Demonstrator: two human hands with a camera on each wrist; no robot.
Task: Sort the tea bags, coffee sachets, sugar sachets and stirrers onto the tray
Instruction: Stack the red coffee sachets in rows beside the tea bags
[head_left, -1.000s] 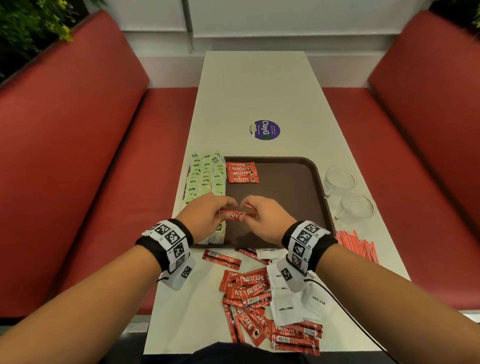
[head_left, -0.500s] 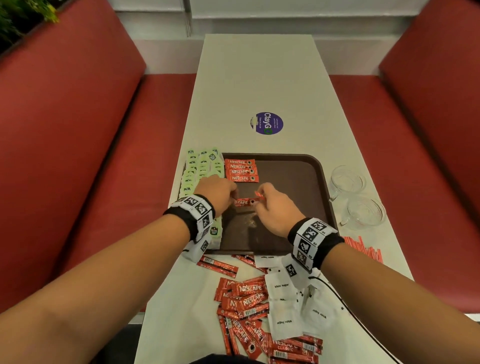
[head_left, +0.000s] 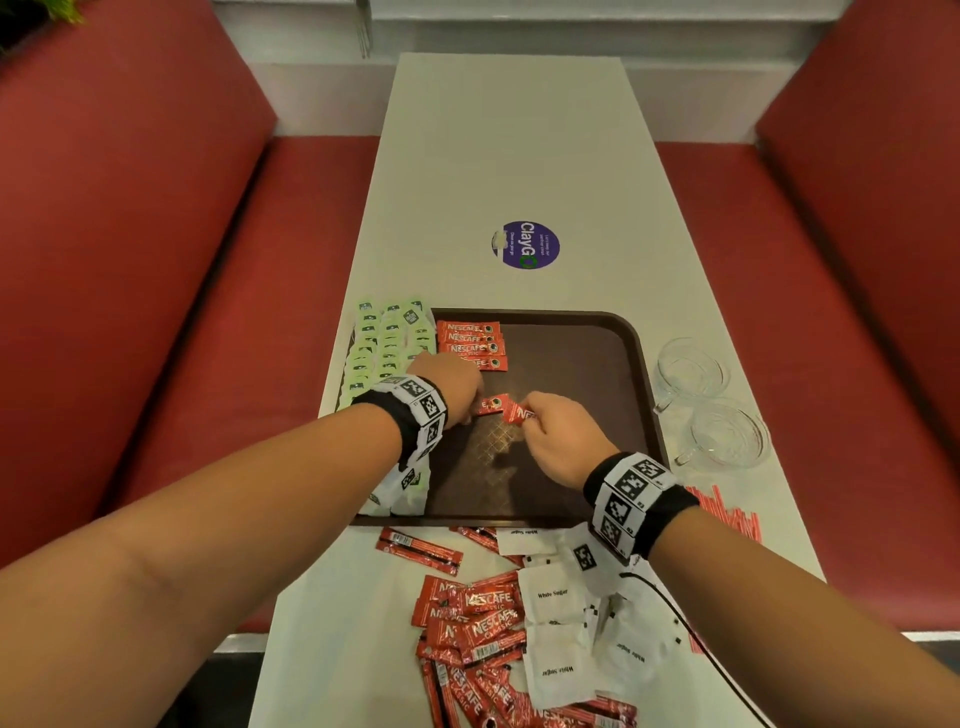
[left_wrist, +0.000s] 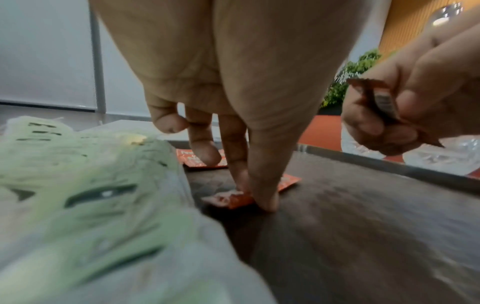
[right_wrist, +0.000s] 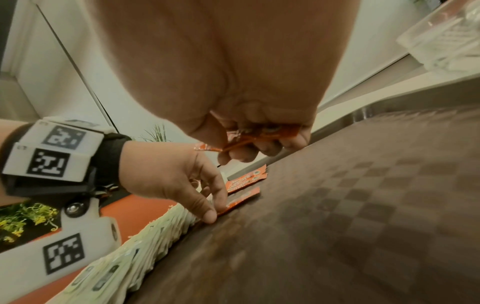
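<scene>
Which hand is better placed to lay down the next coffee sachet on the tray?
Right. The right hand already pinches a red Nescafe coffee sachet above the brown plastic tray. The left hand presses a fingertip on another red sachet lying flat on the tray, so it is occupied.

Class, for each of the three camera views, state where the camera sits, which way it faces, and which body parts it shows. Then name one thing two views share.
Head: worn on the head, facing forward and down at the tray; both forearms and hands show.
Left wrist: looks along the left hand, fingers pressing a coffee sachet onto the tray.
Right wrist: looks along the right hand, which pinches another sachet.
Shared: both wrist views show the opposite hand and the tea bags.
</scene>
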